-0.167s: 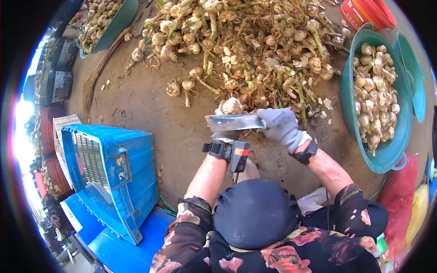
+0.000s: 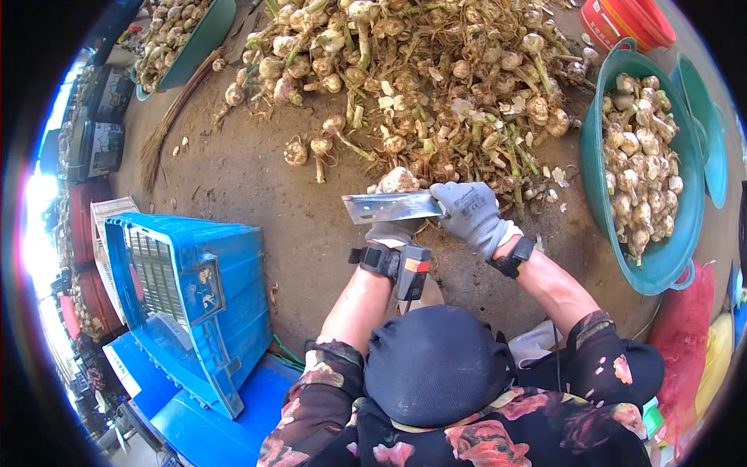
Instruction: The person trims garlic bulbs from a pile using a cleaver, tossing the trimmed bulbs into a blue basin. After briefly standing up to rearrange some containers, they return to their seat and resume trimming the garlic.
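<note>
Right grey-gloved hand [image 2: 469, 212]: grip closed on broad steel cleaver [image 2: 393, 208]. Left grey-gloved hand [image 2: 391, 232]: grip behind cleaver, state cannot be told; whitish garlic bulb [image 2: 398, 180] just beyond cleaver. Right: green plastic tub [image 2: 655, 274] holding garlic heads [image 2: 642, 175]; far left, similar tub [image 2: 201, 48], likewise. Far right: red bucket [image 2: 632, 25], pale lettering [image 2: 604, 33].

Silver cleaver [image 2: 389, 208], blue crate [image 2: 237, 261]

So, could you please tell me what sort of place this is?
Probably a produce work area: a heap of garlic on the ground, a green tub of bulbs, and a broad blade in the right hand.
</note>
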`<control>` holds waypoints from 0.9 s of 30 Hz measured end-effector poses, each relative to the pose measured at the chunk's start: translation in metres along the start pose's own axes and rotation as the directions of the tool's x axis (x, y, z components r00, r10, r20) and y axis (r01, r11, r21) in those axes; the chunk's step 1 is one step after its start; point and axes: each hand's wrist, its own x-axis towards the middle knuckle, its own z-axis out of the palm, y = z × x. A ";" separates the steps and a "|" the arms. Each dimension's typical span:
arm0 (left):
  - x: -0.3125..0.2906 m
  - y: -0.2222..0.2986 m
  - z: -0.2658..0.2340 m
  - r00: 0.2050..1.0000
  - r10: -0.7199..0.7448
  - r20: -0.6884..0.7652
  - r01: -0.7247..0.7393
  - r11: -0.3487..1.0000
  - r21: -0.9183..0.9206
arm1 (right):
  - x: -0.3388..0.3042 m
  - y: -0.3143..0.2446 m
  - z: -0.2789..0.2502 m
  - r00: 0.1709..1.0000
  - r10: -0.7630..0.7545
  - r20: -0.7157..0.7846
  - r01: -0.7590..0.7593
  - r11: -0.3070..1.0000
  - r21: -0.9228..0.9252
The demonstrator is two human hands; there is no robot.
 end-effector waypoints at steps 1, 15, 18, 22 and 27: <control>0.000 0.005 0.003 0.995 -0.103 -0.007 0.097 0.958 -0.269 | -0.001 0.004 0.004 1.000 0.007 -0.028 -0.007 1.000 0.017; -0.003 0.128 -0.047 0.921 -0.078 0.383 0.319 -0.417 -0.851 | -0.025 0.099 -0.017 0.766 0.642 0.034 -0.632 0.761 -0.147; 0.006 0.219 -0.016 0.942 -0.218 0.253 0.279 0.095 -0.956 | -0.027 0.100 0.007 0.789 0.605 -0.105 -0.598 0.796 0.089; 0.024 0.211 -0.030 0.877 0.474 0.072 -0.440 0.855 -0.274 | -0.031 0.079 0.010 0.765 0.644 0.016 -0.639 0.755 0.144; 0.092 0.086 -0.119 0.979 0.203 -0.026 -0.050 0.364 0.930 | -0.051 0.089 -0.005 0.748 0.661 0.058 -0.652 0.716 0.251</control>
